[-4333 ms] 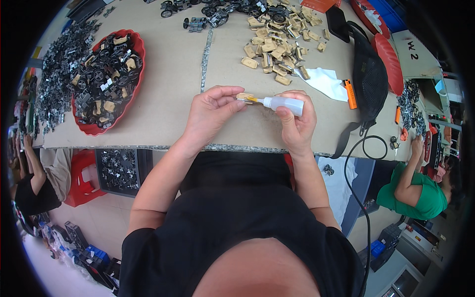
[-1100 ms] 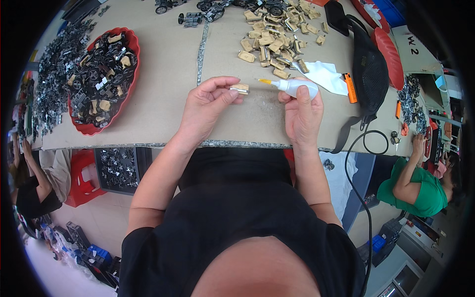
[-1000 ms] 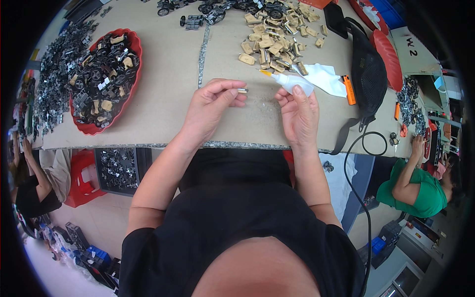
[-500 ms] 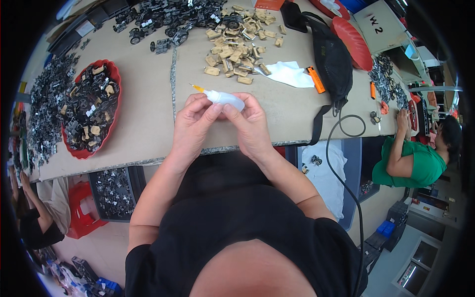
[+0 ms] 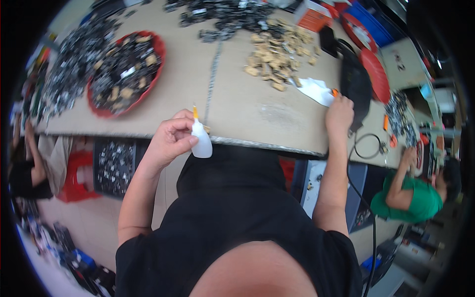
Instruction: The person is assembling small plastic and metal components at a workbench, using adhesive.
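My left hand (image 5: 174, 136) pinches a small white squeeze bottle (image 5: 202, 143) at the table's front edge. The bottle stands roughly upright, its orange tip (image 5: 195, 113) and thin needle pointing away from me. Beside the bottle's neck, a bit of tan shows by my fingers, too little to name. Reaching far to the right, my right hand (image 5: 340, 116) has its fingers closed over an orange lighter (image 5: 335, 92). Only the lighter's end shows; the rest is under my hand. A white cloth or tissue (image 5: 314, 91) lies just left of it, and a black bag (image 5: 355, 81) touches the right.
Left stands a red scalloped tray (image 5: 161, 59) full of black and tan parts. Dark parts (image 5: 232, 15) and tan pieces (image 5: 277, 54) lie heaped at the back. A black cable (image 5: 363, 198) hangs at right. A person in green (image 5: 410, 198) works beyond it.
My right hand has left the bottle and moved right to the lighter. My left hand keeps the bottle, now tipped more upright. The whole view has shifted.
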`<state>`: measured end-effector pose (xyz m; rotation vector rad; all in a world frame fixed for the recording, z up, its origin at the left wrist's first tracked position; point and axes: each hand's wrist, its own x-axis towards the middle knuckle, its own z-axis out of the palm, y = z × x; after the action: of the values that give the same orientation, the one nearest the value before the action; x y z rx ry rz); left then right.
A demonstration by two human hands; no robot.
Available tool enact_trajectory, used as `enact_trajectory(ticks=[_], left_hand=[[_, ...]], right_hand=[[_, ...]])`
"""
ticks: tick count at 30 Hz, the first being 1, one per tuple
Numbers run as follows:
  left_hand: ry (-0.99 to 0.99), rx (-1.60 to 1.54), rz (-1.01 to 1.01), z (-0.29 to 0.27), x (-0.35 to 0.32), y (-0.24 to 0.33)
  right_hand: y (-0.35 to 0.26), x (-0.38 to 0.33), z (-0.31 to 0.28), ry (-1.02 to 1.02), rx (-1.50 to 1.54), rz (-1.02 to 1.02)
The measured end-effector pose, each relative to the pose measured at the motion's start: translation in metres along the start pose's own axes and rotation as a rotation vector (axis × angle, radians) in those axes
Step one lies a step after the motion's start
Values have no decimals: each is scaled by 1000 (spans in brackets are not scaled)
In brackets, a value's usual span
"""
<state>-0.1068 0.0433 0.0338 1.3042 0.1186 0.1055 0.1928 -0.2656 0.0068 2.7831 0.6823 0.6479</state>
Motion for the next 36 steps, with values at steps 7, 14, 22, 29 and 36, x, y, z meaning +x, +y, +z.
enact_trajectory(ticks=[7, 14, 22, 29, 36], left_hand=[[50, 13, -186, -37, -73, -12], [204, 130, -306, -75, -129, -79], [393, 372, -353, -95, -151, -127], [445, 255, -404, -100, -153, -138], [395, 398, -367, -107, -148, -150]], right_hand=[[4, 14, -14, -166, 10, 64], [-2, 14, -34, 71, 372, 266], [-163, -46, -104, 115, 1030, -373], [-145, 0, -44, 58, 1259, -33], [-151, -33, -69, -332, 1333, -71]])
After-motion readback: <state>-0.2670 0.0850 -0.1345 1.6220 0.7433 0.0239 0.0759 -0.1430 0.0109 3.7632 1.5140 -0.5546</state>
